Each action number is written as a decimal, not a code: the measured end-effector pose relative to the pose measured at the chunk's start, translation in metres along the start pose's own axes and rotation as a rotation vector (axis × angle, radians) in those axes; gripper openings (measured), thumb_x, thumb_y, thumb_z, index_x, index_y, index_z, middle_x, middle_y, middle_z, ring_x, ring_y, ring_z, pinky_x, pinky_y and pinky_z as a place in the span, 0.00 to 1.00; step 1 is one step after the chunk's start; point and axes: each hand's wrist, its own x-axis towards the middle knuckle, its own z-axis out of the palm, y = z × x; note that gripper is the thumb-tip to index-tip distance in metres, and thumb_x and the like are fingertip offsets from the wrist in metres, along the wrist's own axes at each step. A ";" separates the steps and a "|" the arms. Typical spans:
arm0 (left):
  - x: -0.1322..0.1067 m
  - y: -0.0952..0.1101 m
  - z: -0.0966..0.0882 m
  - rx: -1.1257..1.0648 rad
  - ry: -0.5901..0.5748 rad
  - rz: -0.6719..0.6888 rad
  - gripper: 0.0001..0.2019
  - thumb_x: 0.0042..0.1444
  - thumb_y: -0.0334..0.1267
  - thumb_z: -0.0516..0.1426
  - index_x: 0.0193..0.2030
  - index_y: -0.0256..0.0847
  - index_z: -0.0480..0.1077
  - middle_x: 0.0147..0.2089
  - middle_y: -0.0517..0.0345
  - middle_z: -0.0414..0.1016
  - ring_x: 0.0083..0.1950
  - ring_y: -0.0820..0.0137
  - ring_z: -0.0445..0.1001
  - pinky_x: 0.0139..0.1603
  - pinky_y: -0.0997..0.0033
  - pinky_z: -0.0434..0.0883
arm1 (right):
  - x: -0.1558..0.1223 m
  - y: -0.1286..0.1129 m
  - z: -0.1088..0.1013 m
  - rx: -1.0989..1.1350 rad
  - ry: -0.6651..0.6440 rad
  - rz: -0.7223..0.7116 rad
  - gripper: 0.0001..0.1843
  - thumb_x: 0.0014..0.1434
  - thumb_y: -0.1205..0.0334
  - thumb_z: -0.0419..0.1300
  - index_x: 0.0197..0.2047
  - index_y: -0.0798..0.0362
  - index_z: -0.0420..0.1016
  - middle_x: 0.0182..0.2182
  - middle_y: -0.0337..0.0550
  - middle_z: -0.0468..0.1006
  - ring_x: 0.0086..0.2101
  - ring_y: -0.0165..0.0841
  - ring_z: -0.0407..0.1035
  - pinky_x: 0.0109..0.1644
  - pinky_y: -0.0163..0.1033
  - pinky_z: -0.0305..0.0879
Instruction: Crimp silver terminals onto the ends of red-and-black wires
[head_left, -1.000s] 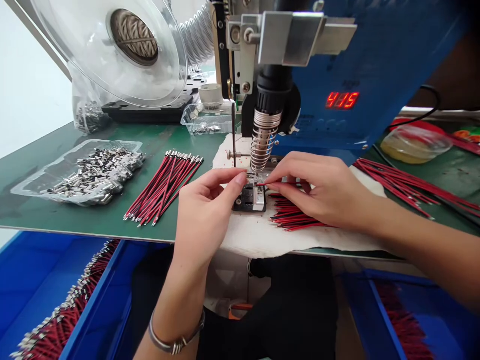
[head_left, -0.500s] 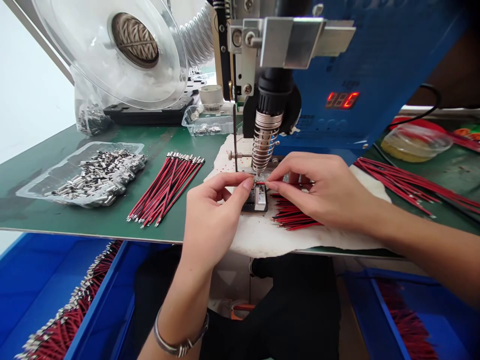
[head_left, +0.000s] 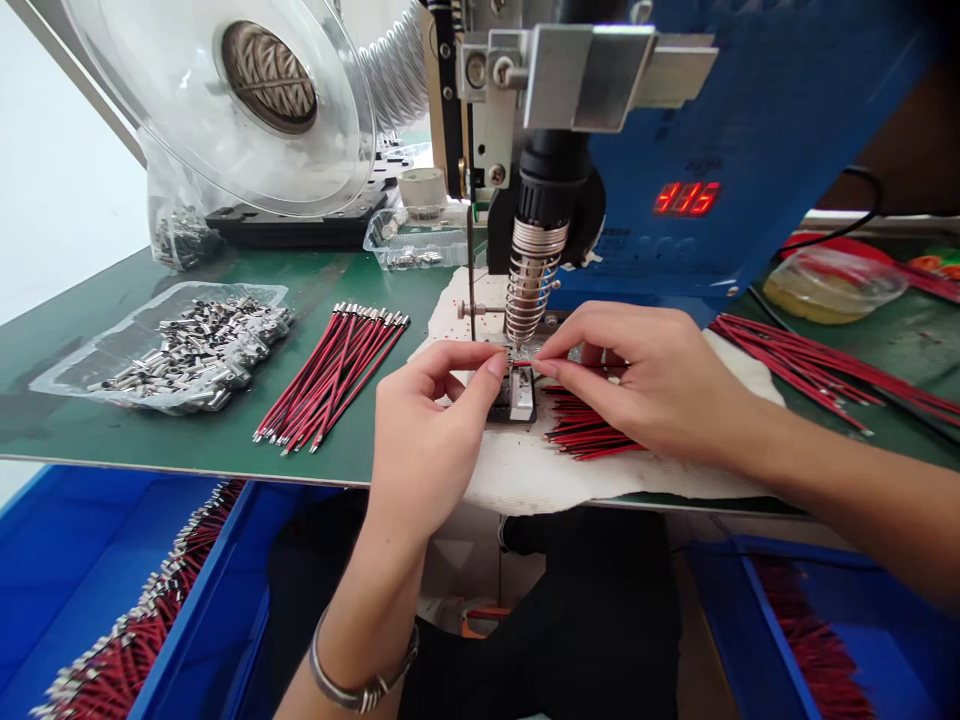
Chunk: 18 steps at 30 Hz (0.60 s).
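Note:
Thumb and forefinger of my right hand (head_left: 637,375) pinch a red-and-black wire (head_left: 525,363) close to its end. My left hand (head_left: 439,420) is pinched at the other side, its fingertips closed on a small part mostly hidden between them. Both sets of fingertips meet over a small metal fixture (head_left: 521,395), just below the tip of a soldering head (head_left: 529,280) with a coil spring around it. Under my right hand lies a bundle of red-and-black wires (head_left: 589,430) on a white cloth (head_left: 525,480).
Left on the green table (head_left: 330,265) are a tray of metal connectors (head_left: 202,350) and wires with metal ends (head_left: 330,375). Behind stands a blue machine (head_left: 645,260) with a red display. More wires (head_left: 795,370) lie right. Blue bins (head_left: 210,610) sit below the table edge.
The digits on the red display differ. Both hands hold nearly the same place, with only a slight shift at the fingertips.

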 end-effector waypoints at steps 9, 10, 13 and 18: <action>-0.001 -0.001 0.000 -0.019 0.010 0.001 0.08 0.57 0.44 0.65 0.38 0.43 0.80 0.37 0.56 0.81 0.35 0.69 0.73 0.34 0.71 0.68 | 0.001 -0.003 0.000 0.004 0.018 -0.005 0.06 0.65 0.62 0.60 0.37 0.52 0.77 0.32 0.39 0.79 0.27 0.29 0.69 0.33 0.37 0.62; -0.001 -0.002 0.000 -0.024 0.007 0.000 0.08 0.57 0.44 0.65 0.38 0.43 0.80 0.38 0.56 0.81 0.34 0.69 0.73 0.34 0.71 0.68 | 0.001 -0.003 0.000 0.002 0.016 -0.003 0.06 0.65 0.62 0.60 0.37 0.52 0.77 0.32 0.39 0.80 0.27 0.29 0.69 0.33 0.37 0.62; 0.000 -0.002 0.000 -0.027 0.005 0.002 0.08 0.57 0.45 0.64 0.38 0.43 0.81 0.38 0.56 0.81 0.34 0.69 0.73 0.33 0.71 0.68 | 0.001 -0.003 0.001 -0.003 0.010 0.007 0.06 0.65 0.61 0.60 0.37 0.51 0.78 0.33 0.40 0.80 0.28 0.30 0.70 0.33 0.38 0.62; 0.000 -0.001 -0.001 -0.011 0.007 0.008 0.08 0.56 0.45 0.65 0.38 0.43 0.81 0.37 0.56 0.81 0.34 0.70 0.73 0.33 0.71 0.67 | 0.000 -0.002 0.000 0.006 0.005 0.006 0.06 0.65 0.61 0.60 0.37 0.52 0.78 0.33 0.40 0.80 0.29 0.30 0.69 0.34 0.37 0.62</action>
